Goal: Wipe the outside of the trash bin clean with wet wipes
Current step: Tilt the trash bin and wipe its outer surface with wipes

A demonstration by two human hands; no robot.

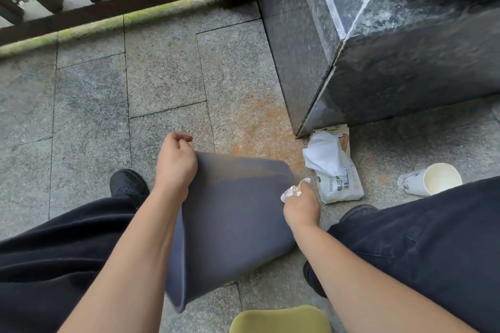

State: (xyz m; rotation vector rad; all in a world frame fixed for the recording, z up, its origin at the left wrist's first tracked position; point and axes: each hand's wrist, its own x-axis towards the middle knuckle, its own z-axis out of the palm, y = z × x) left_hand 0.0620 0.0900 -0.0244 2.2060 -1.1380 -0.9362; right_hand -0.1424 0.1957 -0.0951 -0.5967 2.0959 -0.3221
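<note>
Gripping crumpled wet wipe (292, 190): R hand (301, 207) | L hand (176, 165) curled, braces smooth grey bin (238, 219)

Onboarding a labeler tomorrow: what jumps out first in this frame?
The grey trash bin tilted on its side at centre, between the person's knees, with an orange-brown dusty smear near its base end. The left hand steadies the bin's left edge, while the right hand grips a crumpled wet wipe against the bin's right side. Just right of it, an open wipes pack lies on the floor beside a tipped paper cup.
</note>
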